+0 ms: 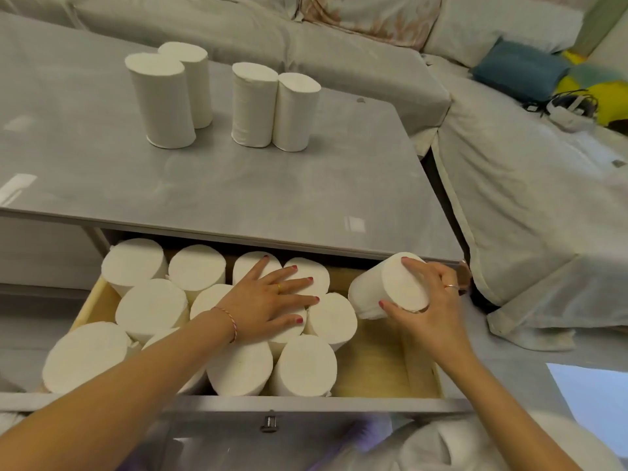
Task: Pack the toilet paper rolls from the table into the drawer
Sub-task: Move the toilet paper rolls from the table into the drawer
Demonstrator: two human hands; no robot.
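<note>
The right hand (430, 305) grips a tilted roll (387, 287) over the drawer's (373, 365) bare part; the left hand (268, 302), fingers spread, presses on packed rolls (153, 307) beside it; beyond, four rolls (163, 100) stand on the surface (238, 185)

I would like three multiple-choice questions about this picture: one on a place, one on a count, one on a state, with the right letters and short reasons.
1. Where is the roll in the right hand?
A. on the sofa
B. over the drawer's bare right side
C. on the table top

2. How many rolls stand on the table?
A. two
B. four
C. six

3. How is the left hand?
A. flat on packed rolls
B. gripping the handle
C. fist in the air

Answers: B, the held roll is over the drawer; B, two pairs stand there; A, fingers lie spread on roll tops.
</note>
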